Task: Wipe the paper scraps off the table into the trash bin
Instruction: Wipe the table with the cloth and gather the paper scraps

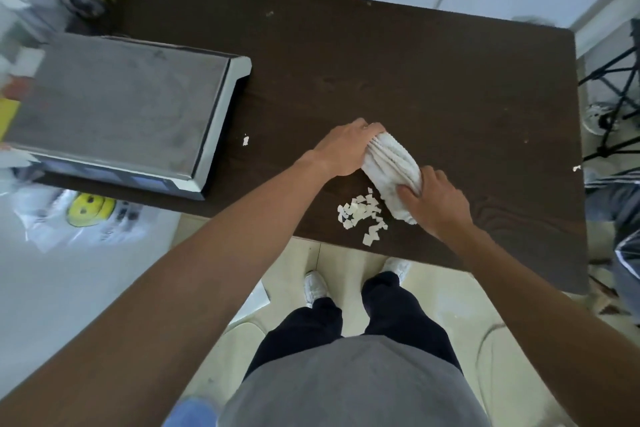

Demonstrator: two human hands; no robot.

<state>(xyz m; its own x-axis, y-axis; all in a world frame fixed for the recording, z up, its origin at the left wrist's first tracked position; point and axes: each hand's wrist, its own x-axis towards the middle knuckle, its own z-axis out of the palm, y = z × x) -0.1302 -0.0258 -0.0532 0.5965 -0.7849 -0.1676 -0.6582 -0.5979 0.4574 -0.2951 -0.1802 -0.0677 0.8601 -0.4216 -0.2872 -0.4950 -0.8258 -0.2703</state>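
A bunched white cloth (393,166) lies on the dark wooden table (433,80). My left hand (341,149) grips its far end and my right hand (434,198) presses its near end. A pile of small white paper scraps (362,213) sits just left of the cloth, close to the table's front edge. One stray scrap (245,140) lies farther left, and another (576,168) rests at the right edge. No trash bin is in sight.
A large grey scale (117,104) fills the table's left part. White plastic bags with a yellow smiley (90,210) lie on the floor at left. A black tripod (616,97) stands at right. My feet (353,279) stand by the front edge.
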